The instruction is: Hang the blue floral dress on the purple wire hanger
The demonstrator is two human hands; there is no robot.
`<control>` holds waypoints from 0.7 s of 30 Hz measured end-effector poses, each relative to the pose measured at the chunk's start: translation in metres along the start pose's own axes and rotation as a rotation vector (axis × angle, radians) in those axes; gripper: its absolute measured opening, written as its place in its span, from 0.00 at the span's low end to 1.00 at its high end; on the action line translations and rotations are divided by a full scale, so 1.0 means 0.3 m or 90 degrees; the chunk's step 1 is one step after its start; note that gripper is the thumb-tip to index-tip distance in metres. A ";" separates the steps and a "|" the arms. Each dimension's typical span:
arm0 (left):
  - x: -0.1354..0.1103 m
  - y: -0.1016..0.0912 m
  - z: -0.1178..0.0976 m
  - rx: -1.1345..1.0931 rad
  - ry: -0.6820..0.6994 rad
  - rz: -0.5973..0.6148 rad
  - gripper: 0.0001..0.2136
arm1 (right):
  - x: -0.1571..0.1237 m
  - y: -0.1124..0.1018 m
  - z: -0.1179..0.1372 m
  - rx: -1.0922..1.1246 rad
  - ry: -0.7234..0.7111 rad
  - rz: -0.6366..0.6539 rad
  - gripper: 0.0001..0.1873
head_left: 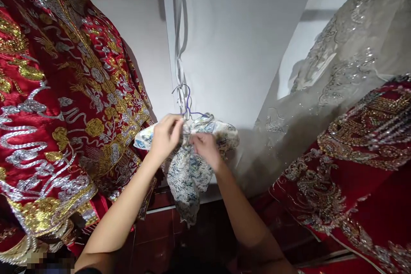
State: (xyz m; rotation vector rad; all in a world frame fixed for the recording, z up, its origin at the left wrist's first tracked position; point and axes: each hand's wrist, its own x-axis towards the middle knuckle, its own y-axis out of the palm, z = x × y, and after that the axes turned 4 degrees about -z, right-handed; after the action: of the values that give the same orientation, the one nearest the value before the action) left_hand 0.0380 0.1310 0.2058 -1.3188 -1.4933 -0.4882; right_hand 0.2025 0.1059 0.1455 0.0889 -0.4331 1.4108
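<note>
Head view: the patterned garment [184, 180] hung on a thin purple hanger [188, 105] before a smooth white wall [244, 30]. The left hand [167, 132] had thumb and forefinger close together near its top; the right hand [206, 146] curled blurred fingers at its front. Whether either pinched fabric, I couldn't tell. Light, even handling probably suited its crinkled weave. Raised metallic embroidery covered a red jacket [90, 72] alongside.

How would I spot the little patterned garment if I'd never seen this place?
Start with the white wall straight ahead, between the red embroidered jacket at picture left and the pale sparkling fabric at picture right. Low there, on a thin purple hanger, is the patterned garment. Unlike its glittering neighbours, it is small and mostly white with bluish swirls.
</note>
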 end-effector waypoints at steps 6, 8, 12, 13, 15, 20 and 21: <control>-0.157 -0.162 0.209 -0.304 -0.453 -0.544 0.06 | -0.098 0.004 -0.112 0.059 0.050 0.148 0.15; -0.263 -0.163 0.261 -0.409 -0.607 -0.586 0.12 | -0.128 -0.013 -0.097 0.081 0.044 0.204 0.14; -0.488 -0.028 0.247 -0.429 -0.717 -0.497 0.13 | -0.189 -0.075 -0.118 0.111 0.093 0.282 0.15; -0.531 0.015 0.228 -0.431 -0.731 -0.466 0.11 | -0.206 -0.100 -0.143 0.126 0.114 0.290 0.16; -0.586 0.090 0.188 -0.438 -0.749 -0.381 0.07 | -0.241 -0.161 -0.211 0.141 0.155 0.290 0.16; -0.574 0.176 0.094 -0.455 -0.718 -0.168 0.10 | -0.311 -0.299 -0.360 0.024 0.263 0.375 0.18; -0.560 0.187 0.067 -0.460 -0.704 -0.154 0.10 | -0.317 -0.309 -0.371 -0.005 0.267 0.367 0.19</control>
State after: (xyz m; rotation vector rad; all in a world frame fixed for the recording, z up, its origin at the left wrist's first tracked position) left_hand 0.0559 0.0857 0.0344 -2.1741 -2.5426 -0.4922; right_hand 0.3098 0.0361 0.0285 -0.3608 -0.1119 1.9358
